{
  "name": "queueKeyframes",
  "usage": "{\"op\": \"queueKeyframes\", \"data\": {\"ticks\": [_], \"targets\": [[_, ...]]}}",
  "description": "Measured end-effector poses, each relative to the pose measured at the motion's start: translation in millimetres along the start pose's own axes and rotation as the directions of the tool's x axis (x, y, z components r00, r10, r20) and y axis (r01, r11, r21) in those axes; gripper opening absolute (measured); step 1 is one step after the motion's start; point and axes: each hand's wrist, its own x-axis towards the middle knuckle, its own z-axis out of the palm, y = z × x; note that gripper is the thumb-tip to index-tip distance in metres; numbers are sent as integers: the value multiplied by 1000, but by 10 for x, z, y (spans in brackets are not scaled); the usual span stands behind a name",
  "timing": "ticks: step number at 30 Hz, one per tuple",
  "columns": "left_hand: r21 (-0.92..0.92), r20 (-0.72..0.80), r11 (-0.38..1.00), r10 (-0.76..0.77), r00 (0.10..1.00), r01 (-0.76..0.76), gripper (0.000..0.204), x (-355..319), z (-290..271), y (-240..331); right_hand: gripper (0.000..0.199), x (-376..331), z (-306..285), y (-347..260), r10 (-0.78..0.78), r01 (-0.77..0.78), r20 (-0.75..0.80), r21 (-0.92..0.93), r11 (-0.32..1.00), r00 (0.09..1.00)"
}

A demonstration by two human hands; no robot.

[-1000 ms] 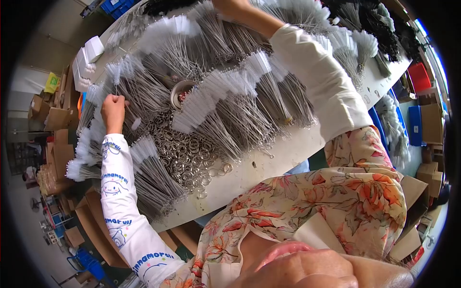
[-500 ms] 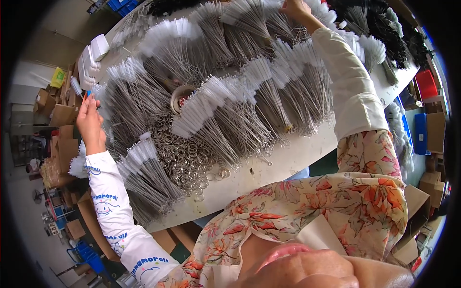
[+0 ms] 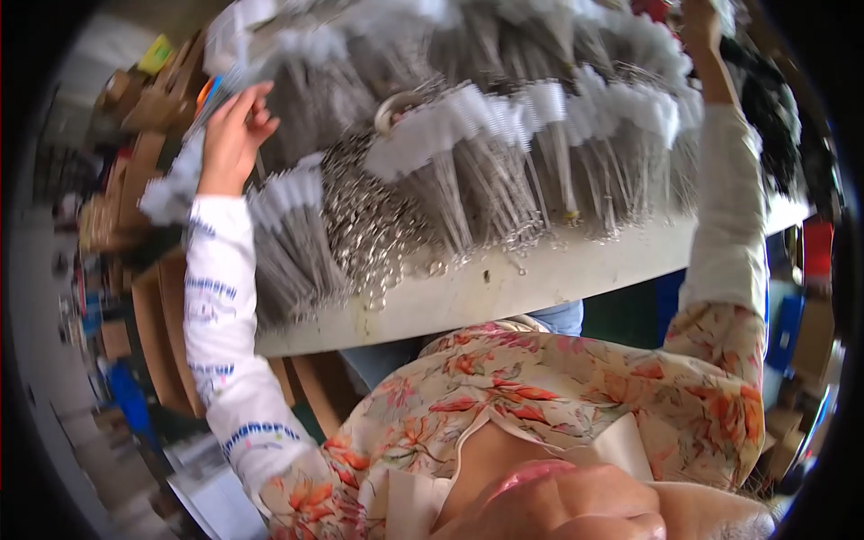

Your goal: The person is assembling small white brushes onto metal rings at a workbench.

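Above the back left of the table, my left hand (image 3: 236,130) has its fingers bent and drawn together. Motion blur smears whatever they grip. A small orange and blue piece (image 3: 209,90) and thin grey lines show just beside the fingers. At the top right edge, my right hand (image 3: 702,29) is blurred and partly cut off, with a whitish thing (image 3: 725,13) by its fingers. Bundles of wire-stemmed brushes with white bristles (image 3: 486,117) cover the table between my hands. Metal rings (image 3: 373,216) lie heaped at the left, in front of a round bowl (image 3: 389,115).
A separate brush bundle (image 3: 292,234) lies by my left forearm. The white table's front edge (image 3: 504,270) runs close to my body. Black-bristled brushes (image 3: 765,117) lie far right. Cardboard boxes (image 3: 166,99) stand left; a blue bin (image 3: 785,333) and red bin (image 3: 817,250) stand right.
The view has shifted, so the table sits higher and further right in it. My right hand has moved right, away from the brushes at the back. My left hand stays at the back left.
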Motion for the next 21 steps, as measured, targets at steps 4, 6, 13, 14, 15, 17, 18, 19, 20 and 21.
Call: {"op": "queueKeyframes", "data": {"ticks": [4,6,13,14,15,17,18,19,20,21], "targets": [[113,-133,993,42,990,-27,23,-174,130,64,16,-52,-245,-1207,230,-424,368,631,650,901],[150,-91,988,50,995,-36,22,-170,145,48,18,-65,-236,-1265,136,-409,438,623,667,889],[730,-35,681,-51,998,60,24,-149,366,-645,17,-1186,-454,-2873,-204,-726,700,680,-105,685],[786,-18,616,-63,998,53,27,-130,436,-745,17,-1327,-496,-2940,-184,-754,733,652,-85,655],[862,-38,501,-99,994,83,28,-140,546,-781,20,-1468,-544,-3048,-60,-799,798,592,-102,599],[920,-68,376,-120,990,109,28,-154,633,-865,20,-1660,-516,-2948,-324,-777,712,613,-146,623],[922,-52,376,-122,991,95,28,-131,673,-915,21,-1761,-519,-2916,-267,-792,746,584,-180,611],[908,-45,410,-107,993,85,28,-121,652,-965,22,-1863,-511,-2913,-215,-803,775,553,-222,594],[894,-39,443,-91,995,75,28,-117,614,-1007,20,-1925,-534,-2898,-203,-831,810,511,-219,551],[839,-39,537,-103,994,88,28,-113,484,-1034,20,-1994,-532,-2922,-195,-832,816,497,-245,545]]}}
